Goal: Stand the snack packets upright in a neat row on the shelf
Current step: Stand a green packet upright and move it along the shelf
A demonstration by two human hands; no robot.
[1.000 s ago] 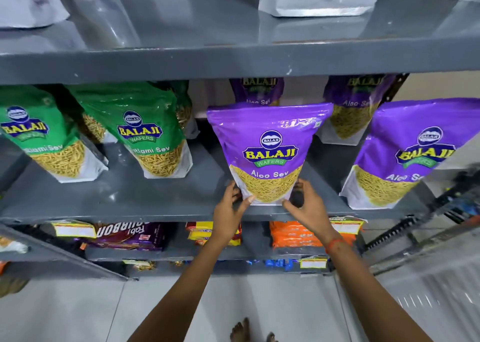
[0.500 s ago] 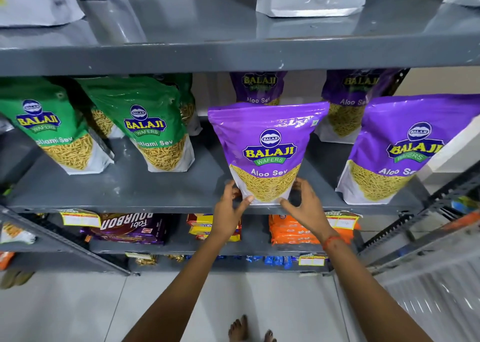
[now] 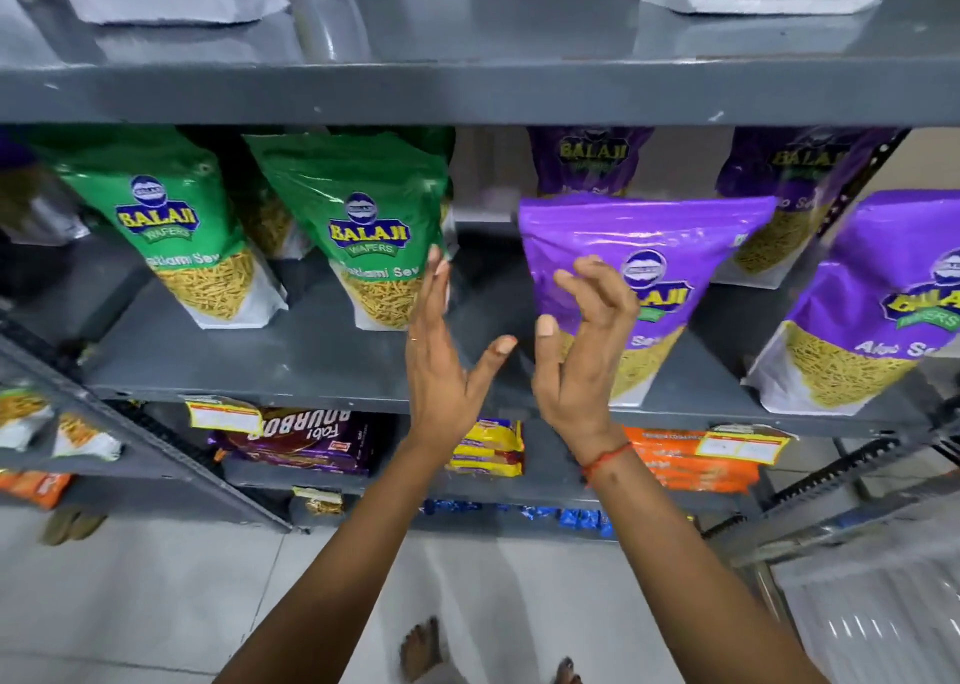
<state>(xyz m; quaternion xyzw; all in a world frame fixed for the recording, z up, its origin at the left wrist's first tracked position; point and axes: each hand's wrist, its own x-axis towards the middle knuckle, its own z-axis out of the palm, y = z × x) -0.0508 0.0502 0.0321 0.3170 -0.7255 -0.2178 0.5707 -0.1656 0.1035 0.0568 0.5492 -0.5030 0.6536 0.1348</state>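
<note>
L hand (image 3: 441,371) flat, fingers spread, grips nothing, fingertips near green Balaji sev pkt (image 3: 363,236) | R hand (image 3: 582,350) loosely curled, empty, in front of purple Balaji Aloo Sev pkt (image 3: 665,246) | purple pkt upright on grey metal shelf (image 3: 311,361)

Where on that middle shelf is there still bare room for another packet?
The widest bare patch of the grey shelf lies between the green packet and the purple packet, where the open left hand reaches. A narrower strip sits between the two front green packets. The right side is crowded: purple packets stand close, with more behind.
</note>
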